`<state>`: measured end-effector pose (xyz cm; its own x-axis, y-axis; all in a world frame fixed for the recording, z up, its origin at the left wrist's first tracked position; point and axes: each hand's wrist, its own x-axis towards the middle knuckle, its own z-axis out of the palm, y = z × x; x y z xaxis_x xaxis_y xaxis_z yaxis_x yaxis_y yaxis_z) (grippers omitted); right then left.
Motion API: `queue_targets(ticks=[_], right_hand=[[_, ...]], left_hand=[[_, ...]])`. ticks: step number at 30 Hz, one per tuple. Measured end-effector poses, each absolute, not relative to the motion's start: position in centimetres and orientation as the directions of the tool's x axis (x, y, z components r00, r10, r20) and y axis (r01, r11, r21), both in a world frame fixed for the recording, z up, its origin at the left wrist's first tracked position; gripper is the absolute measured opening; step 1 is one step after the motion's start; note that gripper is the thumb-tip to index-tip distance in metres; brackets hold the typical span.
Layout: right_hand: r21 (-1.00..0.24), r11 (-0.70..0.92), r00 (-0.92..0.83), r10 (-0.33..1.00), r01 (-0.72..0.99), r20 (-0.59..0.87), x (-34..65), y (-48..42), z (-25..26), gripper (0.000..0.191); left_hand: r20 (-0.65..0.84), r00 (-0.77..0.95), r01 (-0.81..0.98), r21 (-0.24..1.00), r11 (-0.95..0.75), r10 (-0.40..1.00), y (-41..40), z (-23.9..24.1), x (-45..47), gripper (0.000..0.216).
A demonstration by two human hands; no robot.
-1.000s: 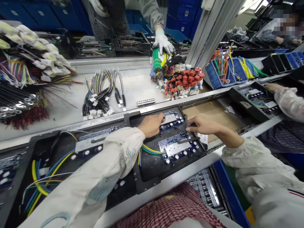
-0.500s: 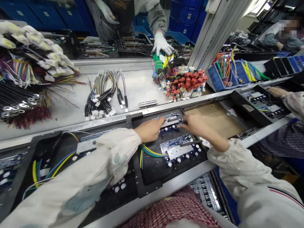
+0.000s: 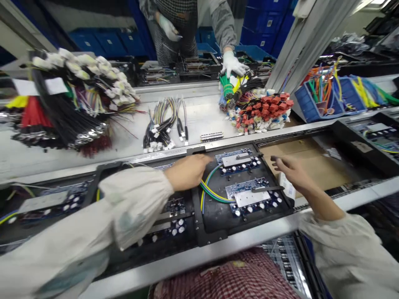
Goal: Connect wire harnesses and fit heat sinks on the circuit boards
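Observation:
My left hand rests curled on the left rim of a black fixture tray, right beside a bundle of yellow, blue and green wires; whether it grips them is hidden. The tray carries two blue circuit boards, the far board and the near board, each with a metal plate. My right hand hovers just past the tray's right edge, fingers loosely spread, holding nothing I can see.
A second black tray with boards lies left under my sleeve. Behind the rail lie loose wire harnesses, red connectors, big wire bundles and blue bins of wires. A co-worker's gloved hand touches green wires. Brown cardboard sits to the right.
My right hand has left the far board and pulled back to the tray's right edge. My left hand slid left off the board to the wires. The view has shifted left.

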<state>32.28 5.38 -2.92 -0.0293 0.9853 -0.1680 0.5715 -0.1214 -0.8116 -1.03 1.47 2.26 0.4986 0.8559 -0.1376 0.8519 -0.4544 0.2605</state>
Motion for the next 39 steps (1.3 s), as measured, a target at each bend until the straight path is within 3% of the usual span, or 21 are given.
queue_targets(ticks=[3, 7, 11, 22, 25, 29, 32, 34, 35, 37, 39], right_hand=[[-0.907, -0.344, 0.006, 0.935, 0.243, -0.354, 33.1, 3.8, -4.7, 0.048], [-0.837, -0.546, 0.095, 0.831, -0.045, -0.548, 32.3, 2.5, -5.2, 0.038], [-0.783, -0.615, 0.108, 0.776, -0.090, -0.622, 32.2, 2.7, -5.1, 0.042], [-0.795, -0.594, 0.142, 0.782, -0.123, -0.607, 31.9, 2.6, -5.3, 0.050], [-0.793, -0.591, 0.139, 0.781, -0.147, -0.609, 31.9, 2.5, -5.6, 0.052], [-0.801, -0.577, 0.147, 0.789, -0.158, -0.597, 32.1, 2.7, -5.7, 0.049], [-0.806, -0.562, 0.140, 0.797, -0.185, -0.587, 31.9, 2.8, -5.7, 0.043], [-0.810, -0.550, 0.143, 0.802, -0.202, -0.580, 31.3, 2.6, -5.6, 0.039], [-0.813, -0.543, 0.142, 0.805, -0.211, -0.575, 31.0, 2.5, -5.6, 0.037], [-0.818, -0.528, 0.136, 0.815, -0.227, -0.564, 30.2, 2.3, -5.6, 0.034], [-0.830, -0.507, 0.134, 0.828, -0.233, -0.544, 29.6, 2.1, -5.8, 0.031]], left_hand=[[-0.141, 0.321, 0.936, 0.198, -0.291, 0.936, 0.9, 2.4, -6.6, 0.037], [-0.061, 0.037, 0.999, 0.007, -0.037, 0.997, 4.0, 1.6, -12.5, 0.032], [-0.048, 0.042, 0.999, -0.015, -0.042, 0.998, 8.5, 0.9, -13.8, 0.030], [-0.061, 0.320, 0.940, 0.146, -0.308, 0.946, 15.0, -0.5, -8.4, 0.018], [-0.029, 0.308, 0.938, 0.179, -0.298, 0.951, 15.6, -0.5, -8.7, 0.025], [0.116, 0.165, 0.953, 0.236, -0.189, 0.979, 17.0, 1.3, -10.4, 0.016], [0.363, -0.062, 0.905, 0.412, -0.100, 0.930, 15.9, 4.2, -11.5, 0.024], [0.556, -0.299, 0.684, 0.691, -0.232, 0.775, 13.2, 6.6, -11.5, 0.022], [0.596, -0.335, 0.570, 0.745, -0.347, 0.730, 11.3, 7.6, -11.3, 0.019], [0.615, -0.308, 0.419, 0.772, -0.477, 0.725, 6.8, 9.0, -10.3, 0.018], [0.477, -0.200, 0.230, 0.872, -0.432, 0.856, 2.2, 8.6, -8.7, 0.016]])
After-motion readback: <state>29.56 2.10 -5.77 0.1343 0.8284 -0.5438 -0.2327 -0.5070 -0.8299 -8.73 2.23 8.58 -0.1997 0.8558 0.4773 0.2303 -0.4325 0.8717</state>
